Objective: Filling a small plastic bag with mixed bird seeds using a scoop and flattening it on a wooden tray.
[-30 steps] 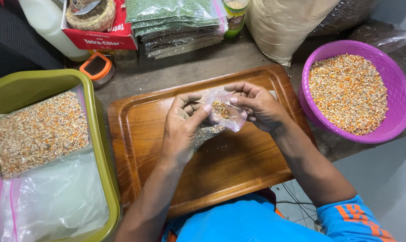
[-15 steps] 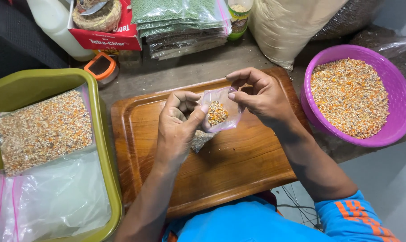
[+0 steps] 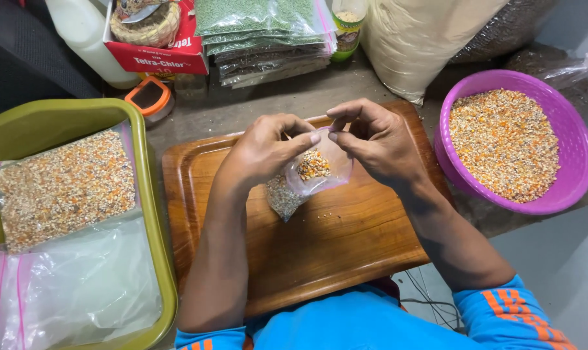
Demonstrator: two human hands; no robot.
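Seed bag [image 3: 310,172] pinched at its mouth over the wooden tray's [image 3: 346,253] far edge.
Left hand [image 3: 265,152] has swung up beside the right hand [image 3: 378,139] — both sets of fingers now grip the top.

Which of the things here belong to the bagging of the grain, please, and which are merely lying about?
In use: left hand, right hand, small clear bag of mixed grain, wooden tray, purple bowl of grain, green tub with filled bags.

Lying about: white bottle, red box, green packets, sack.
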